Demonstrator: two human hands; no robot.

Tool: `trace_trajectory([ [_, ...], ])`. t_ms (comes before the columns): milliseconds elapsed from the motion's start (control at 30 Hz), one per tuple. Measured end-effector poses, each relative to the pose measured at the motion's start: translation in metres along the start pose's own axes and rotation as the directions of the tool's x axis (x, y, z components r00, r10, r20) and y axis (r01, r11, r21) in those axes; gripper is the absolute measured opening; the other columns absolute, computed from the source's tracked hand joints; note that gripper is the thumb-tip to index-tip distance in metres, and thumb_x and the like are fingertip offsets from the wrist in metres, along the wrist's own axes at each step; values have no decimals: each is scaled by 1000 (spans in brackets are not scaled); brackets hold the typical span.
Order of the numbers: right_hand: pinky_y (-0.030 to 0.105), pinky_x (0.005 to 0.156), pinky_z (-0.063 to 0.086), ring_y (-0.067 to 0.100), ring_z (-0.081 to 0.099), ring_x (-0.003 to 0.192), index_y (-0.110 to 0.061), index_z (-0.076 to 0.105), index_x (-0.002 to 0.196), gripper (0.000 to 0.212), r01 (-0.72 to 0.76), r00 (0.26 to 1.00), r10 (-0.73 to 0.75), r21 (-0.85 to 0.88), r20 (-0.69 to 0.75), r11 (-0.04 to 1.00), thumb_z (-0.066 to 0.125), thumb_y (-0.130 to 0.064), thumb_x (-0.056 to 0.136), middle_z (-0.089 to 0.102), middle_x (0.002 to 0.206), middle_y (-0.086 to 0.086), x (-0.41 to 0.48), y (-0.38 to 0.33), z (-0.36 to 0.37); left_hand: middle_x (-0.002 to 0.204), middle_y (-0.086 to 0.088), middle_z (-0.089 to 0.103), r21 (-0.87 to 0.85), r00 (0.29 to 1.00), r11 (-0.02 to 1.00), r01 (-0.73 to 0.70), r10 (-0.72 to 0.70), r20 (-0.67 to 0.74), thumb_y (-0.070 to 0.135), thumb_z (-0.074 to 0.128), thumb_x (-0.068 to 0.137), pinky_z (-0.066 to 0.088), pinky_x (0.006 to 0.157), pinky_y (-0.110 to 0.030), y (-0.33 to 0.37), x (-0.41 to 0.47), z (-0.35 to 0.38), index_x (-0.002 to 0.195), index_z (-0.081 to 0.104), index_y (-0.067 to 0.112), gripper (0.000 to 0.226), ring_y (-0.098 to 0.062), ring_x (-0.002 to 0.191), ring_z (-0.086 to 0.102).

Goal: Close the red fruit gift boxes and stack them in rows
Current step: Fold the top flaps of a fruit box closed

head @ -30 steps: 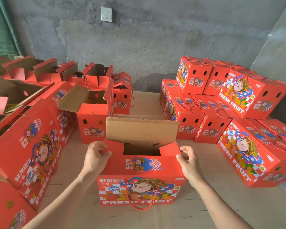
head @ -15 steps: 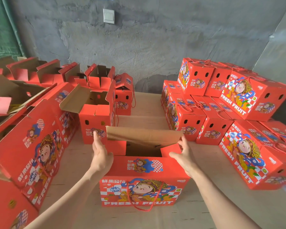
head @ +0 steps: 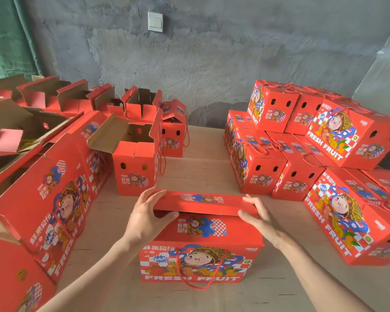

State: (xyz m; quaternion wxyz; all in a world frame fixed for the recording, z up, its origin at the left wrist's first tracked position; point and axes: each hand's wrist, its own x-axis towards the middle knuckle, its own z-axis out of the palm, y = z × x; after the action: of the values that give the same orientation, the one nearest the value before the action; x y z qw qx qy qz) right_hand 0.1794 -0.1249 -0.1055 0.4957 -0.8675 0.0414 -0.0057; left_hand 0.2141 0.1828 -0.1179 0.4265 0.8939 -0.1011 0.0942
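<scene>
Right up front, a red fruit gift box [head: 200,251] is sitting upright on the plywood tabletop [head: 279,296], its "FRESH FRUIT" cartoon face pointing at the person; a red cord handle [head: 198,273] is hanging down over that face in a loop. The left hand [head: 149,216] is gripping the left end of the box's top flap [head: 203,202], fingers curling over the top and thumb tucking under the front edge; the right hand [head: 260,218] is pinching the right end much the same way, fingers lying on top and thumb pressing at the front edge. The flap is lying nearly flat across the opening, with a thin dark gap showing under it on the left side.

Off to the left, a tipped-over box [head: 54,199] is lying tilted with its printed face up; just beyond it an open box [head: 135,163] is standing upright with a brown flap sticking out; more open boxes [head: 61,97] are crowding the far left corner. Over on the right, closed boxes [head: 279,174] are sitting in rows, touching each other; a second layer [head: 356,136] is resting on top of them.

At the back, a grey concrete wall [head: 234,52] is carrying a white light switch [head: 155,21]; a green sheet [head: 7,37] is hanging in the left corner.
</scene>
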Motion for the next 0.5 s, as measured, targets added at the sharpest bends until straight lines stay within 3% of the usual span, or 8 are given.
trace_trajectory([
  [67,35,115,20,6,22,138,-25,44,133,57,21,998,-12,-162,58,987,61,-47,83,22,150,-19,7,-2,-10,140,4,40,-34,1000,999,18,-18,-5,58,67,72,37,106,-33,1,1,0,131,55,20,71,-14,130,38],
  [200,35,116,20,5,20,141,-42,35,141,54,149,979,-67,-446,193,883,52,-50,90,18,154,-17,16,-3,-15,140,-3,46,125,996,992,-16,27,-90,47,73,75,24,111,-35,-3,6,4,121,62,16,57,-22,134,32],
  [300,28,108,25,4,25,138,-48,32,140,59,177,980,-94,-537,178,825,38,-65,84,21,153,-19,15,-2,-13,150,-8,31,337,997,940,-60,38,72,60,67,72,3,116,-46,-5,19,2,118,54,19,63,-25,145,3],
  [367,24,102,25,4,26,137,-49,32,140,60,181,981,-109,-552,161,814,34,-67,83,22,152,-19,15,-1,-11,149,-7,33,480,973,869,-120,7,231,70,60,71,-4,114,-49,-1,38,-5,112,46,20,66,-24,146,3],
  [433,24,102,26,5,26,137,-49,32,140,55,189,980,-121,-570,156,800,35,-64,86,23,152,-18,16,1,-9,133,-6,46,471,930,866,-170,-18,367,71,58,72,17,111,-43,2,52,-11,110,40,19,67,-27,138,27],
  [500,25,103,27,6,26,137,-50,31,140,50,198,979,-127,-584,161,787,38,-58,91,23,151,-18,16,1,-8,132,-4,45,424,887,880,-213,-8,461,68,55,76,31,105,-35,1,56,-14,127,35,17,75,-24,129,37],
])
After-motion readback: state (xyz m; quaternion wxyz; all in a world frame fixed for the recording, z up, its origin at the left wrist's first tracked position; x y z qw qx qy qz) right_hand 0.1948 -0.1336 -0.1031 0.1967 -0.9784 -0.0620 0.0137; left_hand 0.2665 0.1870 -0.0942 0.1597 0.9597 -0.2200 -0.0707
